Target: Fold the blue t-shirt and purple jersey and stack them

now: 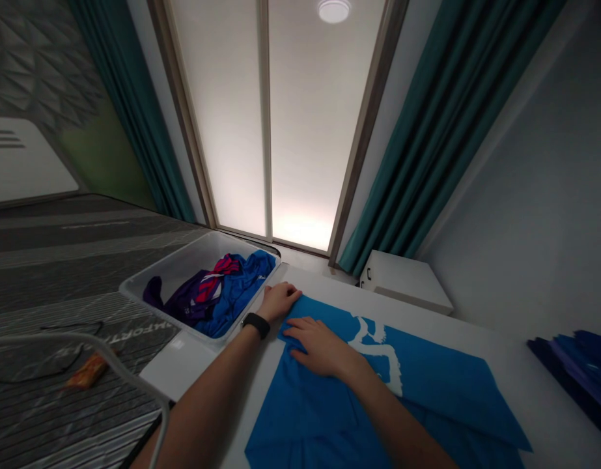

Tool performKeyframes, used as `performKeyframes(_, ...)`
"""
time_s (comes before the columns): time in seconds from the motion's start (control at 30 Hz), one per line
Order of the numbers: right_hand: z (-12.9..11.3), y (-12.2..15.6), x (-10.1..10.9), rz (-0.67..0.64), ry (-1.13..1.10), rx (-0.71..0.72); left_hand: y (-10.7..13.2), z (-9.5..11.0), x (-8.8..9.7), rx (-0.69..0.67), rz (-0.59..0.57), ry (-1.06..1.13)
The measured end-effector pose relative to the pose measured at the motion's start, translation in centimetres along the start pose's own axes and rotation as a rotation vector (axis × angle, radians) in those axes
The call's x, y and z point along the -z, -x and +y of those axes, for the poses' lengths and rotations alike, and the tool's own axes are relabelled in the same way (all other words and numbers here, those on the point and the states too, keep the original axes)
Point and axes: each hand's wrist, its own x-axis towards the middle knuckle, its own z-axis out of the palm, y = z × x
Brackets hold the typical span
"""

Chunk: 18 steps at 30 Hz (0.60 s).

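A blue T-shirt (441, 365) with a white print lies partly folded on the white table (324, 286), its layers spread toward me. My left hand (279, 301), with a dark watch on the wrist, is at the far left corner of the shirt, its fingers bent together on the cloth edge. Just nearer to me, my right hand (320, 345) rests on the fabric with its fingers apart, palm down. Small creases show in the cloth under and below it.
Left of the table stands a white plastic bin (134, 286) holding crumpled blue, purple and red clothes (217, 286). Folded dark blue garments (581, 371) are stacked at the right edge. A white cabinet (407, 277) is behind; a pale curved tube (85, 339) crosses the lower left.
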Motion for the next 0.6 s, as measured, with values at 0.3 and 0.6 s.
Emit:
performKeyframes(0.3, -1.0, 0.3, -1.0, -0.132, 0.020, -0.034, 0.3, -0.2, -0.2, -0.012, 0.031, -0.008)
performKeyframes(0.6, -1.0, 0.6, 0.5, -0.139, 0.007, 0.052, 0.6, 0.4, 0.1, -0.014, 0.042, 0.002)
